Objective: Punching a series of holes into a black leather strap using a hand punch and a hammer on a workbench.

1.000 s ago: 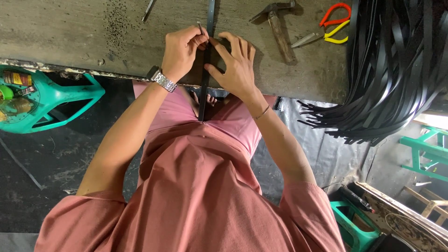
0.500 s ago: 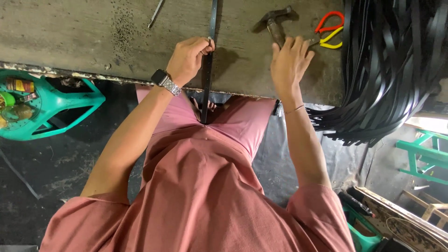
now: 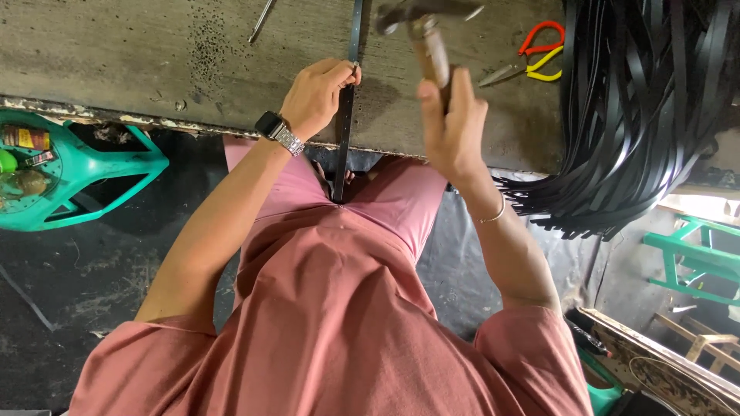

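On the worn grey counter point(image 3: 154, 69), the left hand point(image 3: 317, 96) pinches the long narrow black strap point(image 3: 348, 115), whose long axis runs away across the edge. Just right of the strap, the right hand point(image 3: 451, 127) grips a raised wooden-handled hammer point(image 3: 428, 31).

Worn wooden bench point(image 3: 139, 54), black strap point(image 3: 354, 38), scissors point(image 3: 539, 62), strap pile point(image 3: 640, 100)

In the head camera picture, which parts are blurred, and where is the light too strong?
Head view: the hammer in the right hand is smeared by motion blur; the left hand pinching the black strap is sharp; a patch at the right edge beside the strap bundle is overexposed; the workbench is evenly lit.
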